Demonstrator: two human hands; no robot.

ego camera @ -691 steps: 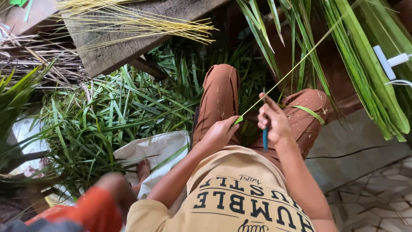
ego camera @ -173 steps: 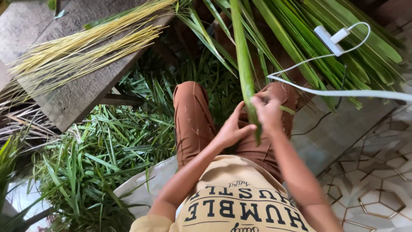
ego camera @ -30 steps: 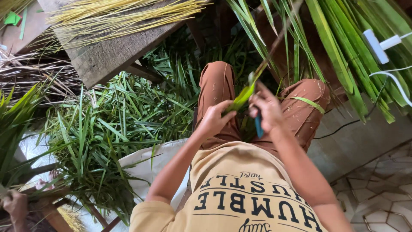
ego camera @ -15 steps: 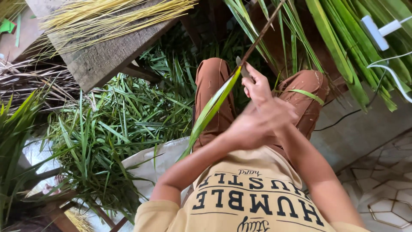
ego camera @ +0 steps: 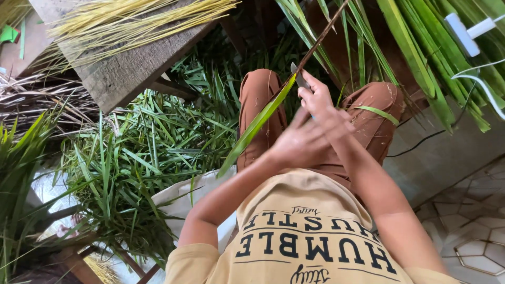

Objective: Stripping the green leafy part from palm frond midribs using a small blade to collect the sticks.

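Fingers (ego camera: 310,93) on smooth tapering leaf (ego camera: 258,125)

Informal craft work area at a home, floor level. Evidence: loose heap of cut green leaves (ego camera: 142,152) across the left half of the frame; rough wooden bench (ego camera: 123,66) at upper left bearing a bundle of yellow stripped leaf ribs (ego camera: 126,18); patterned floor tiles (ego camera: 473,231) at lower right; white charger and cable (ego camera: 468,34) at upper right.

Weathered wooden tabletop (ego camera: 126,63), bundle of thin yellow sticks (ego camera: 121,18) on it, floor (ego camera: 463,158) with heap of green leaves (ego camera: 142,152)
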